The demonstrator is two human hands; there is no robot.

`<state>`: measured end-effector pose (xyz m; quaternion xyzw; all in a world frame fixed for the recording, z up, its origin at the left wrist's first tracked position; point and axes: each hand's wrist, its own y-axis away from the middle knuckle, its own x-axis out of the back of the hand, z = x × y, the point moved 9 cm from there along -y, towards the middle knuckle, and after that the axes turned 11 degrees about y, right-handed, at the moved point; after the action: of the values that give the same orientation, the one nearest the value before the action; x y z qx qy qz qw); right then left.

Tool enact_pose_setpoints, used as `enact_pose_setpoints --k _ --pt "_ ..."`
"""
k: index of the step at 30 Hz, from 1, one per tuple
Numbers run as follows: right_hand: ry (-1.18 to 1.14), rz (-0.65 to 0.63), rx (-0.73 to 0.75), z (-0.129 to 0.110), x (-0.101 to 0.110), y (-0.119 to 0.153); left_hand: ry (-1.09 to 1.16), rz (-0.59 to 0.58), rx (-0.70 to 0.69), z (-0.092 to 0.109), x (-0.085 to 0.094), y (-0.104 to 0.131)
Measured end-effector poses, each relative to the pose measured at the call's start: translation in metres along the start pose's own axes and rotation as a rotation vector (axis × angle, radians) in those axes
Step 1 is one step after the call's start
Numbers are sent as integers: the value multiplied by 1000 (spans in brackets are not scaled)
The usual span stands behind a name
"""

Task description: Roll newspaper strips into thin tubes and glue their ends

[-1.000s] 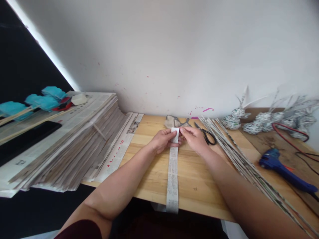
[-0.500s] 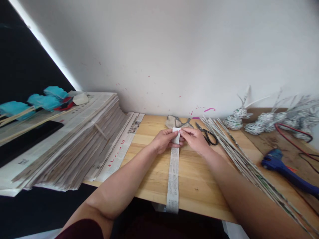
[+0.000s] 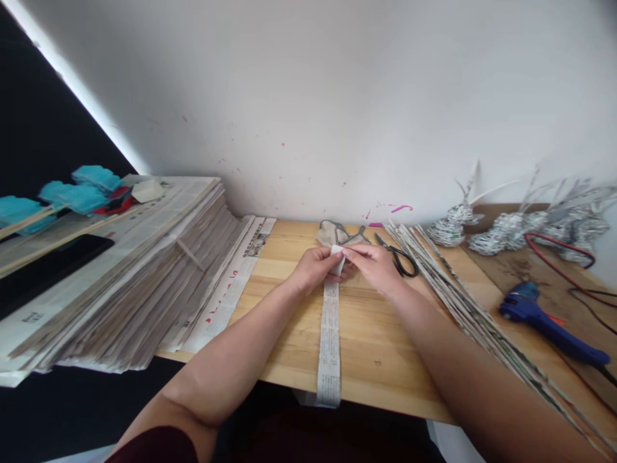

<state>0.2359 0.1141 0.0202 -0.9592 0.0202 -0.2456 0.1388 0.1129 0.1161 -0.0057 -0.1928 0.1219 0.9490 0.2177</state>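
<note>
A long strip of newspaper (image 3: 330,334) runs up the middle of the wooden table and hangs a little over its front edge. Its far end is lifted off the table between both hands. My left hand (image 3: 315,267) pinches that end from the left, thumb on top and fingers behind. From the right, my right hand (image 3: 371,262) grips the same end between thumb and fingertips, near its upper corner. Just beyond the hands lie a grey and beige cloth glove (image 3: 331,231) and black-handled scissors (image 3: 405,262).
A tall stack of newspaper (image 3: 144,276) fills the left, with a black phone (image 3: 62,267) and blue packets (image 3: 96,177) on top. Thin rolled paper sticks (image 3: 448,292) lie to the right. Past them are a blue glue gun (image 3: 549,325) and woven paper shapes (image 3: 511,235).
The strip's held end now looks shorter and tilted, as if turned between the fingers. Both hands stay in about the same place. The whole view has shifted slightly.
</note>
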Motion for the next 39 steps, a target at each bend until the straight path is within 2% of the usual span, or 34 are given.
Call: enact_pose_setpoints --k 6,18,24,32,39 --pt "-188 -87 -91 5 -9 2 -17 -3 -35 2 1 -1" --pt "-9 -16 -3 2 -3 1 -106 46 -96 4 4 -3" --pt "-6 0 -11 -1 0 1 -148 19 -131 3 5 -6" --pt "-15 23 -37 -3 4 1 -204 18 -101 2 3 -5" --pt "-139 53 -108 2 5 0 -104 -16 -36 -3 -3 -1"
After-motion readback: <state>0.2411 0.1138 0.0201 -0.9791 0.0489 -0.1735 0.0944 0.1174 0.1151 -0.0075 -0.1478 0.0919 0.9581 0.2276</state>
